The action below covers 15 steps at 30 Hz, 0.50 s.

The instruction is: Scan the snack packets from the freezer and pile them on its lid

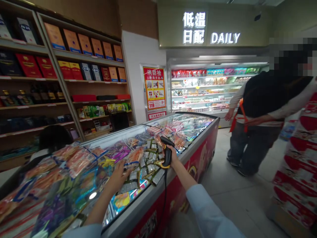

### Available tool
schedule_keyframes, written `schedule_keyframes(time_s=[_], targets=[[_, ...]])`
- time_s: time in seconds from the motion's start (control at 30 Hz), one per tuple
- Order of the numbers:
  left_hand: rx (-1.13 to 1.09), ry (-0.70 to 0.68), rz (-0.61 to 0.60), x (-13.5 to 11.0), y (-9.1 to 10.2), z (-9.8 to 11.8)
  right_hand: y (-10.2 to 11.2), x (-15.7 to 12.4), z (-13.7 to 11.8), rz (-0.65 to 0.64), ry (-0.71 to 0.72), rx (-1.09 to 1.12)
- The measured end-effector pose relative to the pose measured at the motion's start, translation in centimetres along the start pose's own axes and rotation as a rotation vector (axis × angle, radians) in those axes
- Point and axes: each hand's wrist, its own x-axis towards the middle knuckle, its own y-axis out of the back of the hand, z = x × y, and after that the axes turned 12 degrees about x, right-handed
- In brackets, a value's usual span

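My right hand (172,154) is wrapped round the grip of a black and yellow barcode scanner (167,150), held over the glass top of a long red chest freezer (198,147). The scanner's cable (164,195) hangs down the freezer's front. My left hand (119,177) reaches onto a spread of small dark food packets (148,158) lying on the glass; its fingers rest on or pinch a packet, and I cannot see which. Colourful snack bags (74,162) lie to the left of it.
A person in a black top and orange apron (257,119) bends over in the aisle at right. Another person's dark head (53,138) shows behind the freezer at left. Shelves of boxed goods (74,69) line the left wall, a lit chiller (210,89) stands behind, stacked red cartons (299,158) at right.
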Motion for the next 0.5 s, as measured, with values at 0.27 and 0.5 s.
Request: schedule_keyframes(time_s=[0.27, 0.5], targets=[[-0.001, -0.055, -0.017, -0.9, 2.8, 1.4, 0.1, -0.2, -0.2, -0.006, 0.019, 0.040], [-0.039, -0.072, 0.514, -1.4, 11.9, 1.2, -2.5, -3.2, -2.1, -0.094, 0.007, 0.049]])
